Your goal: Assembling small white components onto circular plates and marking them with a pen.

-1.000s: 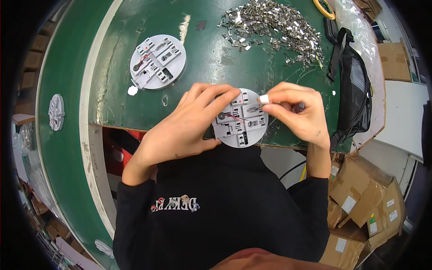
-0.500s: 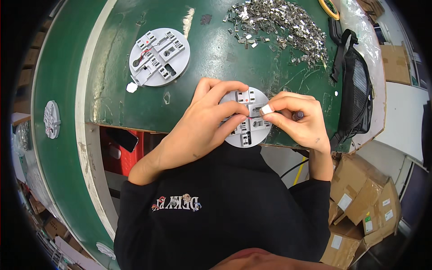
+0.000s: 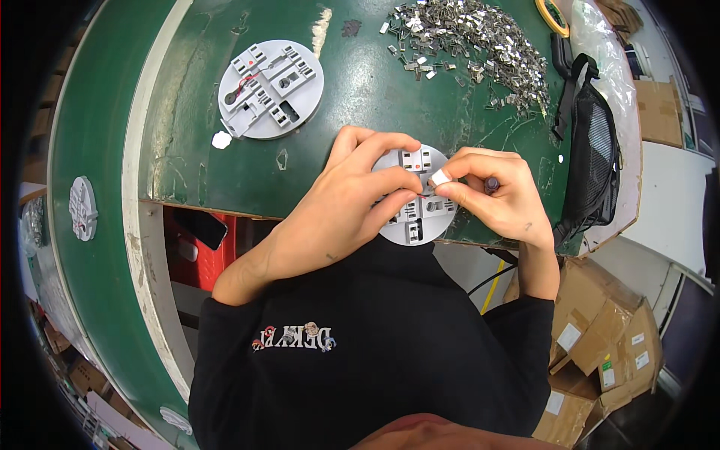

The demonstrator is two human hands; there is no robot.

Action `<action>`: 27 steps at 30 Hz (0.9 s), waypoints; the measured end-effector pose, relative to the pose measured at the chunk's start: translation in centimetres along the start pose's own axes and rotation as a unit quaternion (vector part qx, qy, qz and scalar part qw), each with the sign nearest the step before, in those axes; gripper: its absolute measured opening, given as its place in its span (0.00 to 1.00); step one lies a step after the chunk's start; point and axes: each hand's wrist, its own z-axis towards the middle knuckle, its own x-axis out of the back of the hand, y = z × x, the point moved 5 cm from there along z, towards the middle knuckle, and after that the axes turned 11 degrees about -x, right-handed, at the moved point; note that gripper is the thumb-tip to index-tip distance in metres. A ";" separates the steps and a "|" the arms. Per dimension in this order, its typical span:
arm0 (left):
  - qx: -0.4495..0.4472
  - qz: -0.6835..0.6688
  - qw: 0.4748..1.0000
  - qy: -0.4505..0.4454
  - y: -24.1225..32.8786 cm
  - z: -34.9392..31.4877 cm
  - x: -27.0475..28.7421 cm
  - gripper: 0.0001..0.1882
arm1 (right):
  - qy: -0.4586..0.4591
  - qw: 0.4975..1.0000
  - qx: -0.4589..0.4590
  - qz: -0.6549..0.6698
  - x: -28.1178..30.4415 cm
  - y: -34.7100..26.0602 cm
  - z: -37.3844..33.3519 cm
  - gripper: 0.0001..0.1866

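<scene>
Over the round grey disc [image 3: 436, 223], the right hand [image 3: 504, 196] pinches a small white-faced piece [image 3: 441, 177] between thumb and forefinger; a dark cylindrical item [image 3: 491, 185] projects from the curled fingers of the same grip, to the right of the disc. The left hand [image 3: 337, 199] reaches over the disc's left side, thumb and forefinger tips close together near its middle and another fingertip at its far part; whether this grip pinches a wire or merely presses could not be determined. For close work of this kind, sound practice is judged to be: disc held steady against the tabletop [image 3: 352, 94], any wire kept clear of the piece, the piece brought square to the housings, light pressure only. The disc lies between both hands at the near edge, slotted face up; being round, it offers no long axis in outline. The piece's white face is turned upward and its darker end points left, toward the disc's middle; its long axis is too small to confirm. Beyond the disc and to its left lies a second grey disc [image 3: 306, 96], face up, with a white scrap [image 3: 221, 139] beside it. Beyond the held disc and to its right spreads a heap of metal clips [image 3: 480, 52]; farther right of it lies a black mesh bag [image 3: 592, 142].
</scene>
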 end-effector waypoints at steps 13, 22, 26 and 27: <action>-0.011 0.005 0.998 0.066 0.2 -0.5 0.6 0.07 | 0.096 0.978 0.124 -0.140 -1.7 -1.4 -0.8 0.06; -0.050 0.088 0.992 0.079 0.8 -0.7 0.8 0.10 | 0.107 0.941 0.208 -0.245 -2.9 -1.6 -0.8 0.09; -0.051 0.091 0.992 0.078 0.8 -0.7 0.9 0.10 | 0.106 0.928 0.223 -0.279 -3.2 -1.9 -0.9 0.09; -0.052 0.092 0.991 0.077 0.8 -0.7 0.9 0.10 | 0.106 0.923 0.228 -0.291 -3.3 -2.0 -1.0 0.10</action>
